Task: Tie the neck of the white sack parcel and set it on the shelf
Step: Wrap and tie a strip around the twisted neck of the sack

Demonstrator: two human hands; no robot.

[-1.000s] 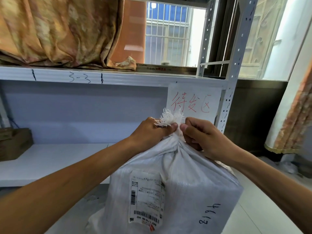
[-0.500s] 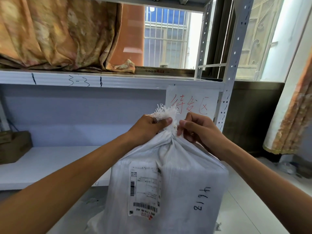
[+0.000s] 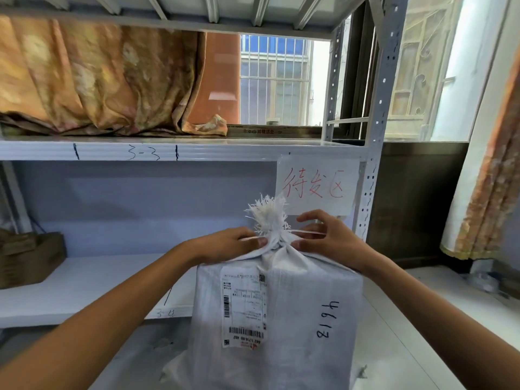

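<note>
Head view: white sack (image 3: 277,319) stands lower centre of the frame, in front of the lower shelf (image 3: 84,282), not on it yet. Left grip (image 3: 225,246) and right grip (image 3: 330,240) sit either side of the bunched neck (image 3: 274,244), each pinching one end of a thin string (image 3: 308,231) wrapped round it
</note>
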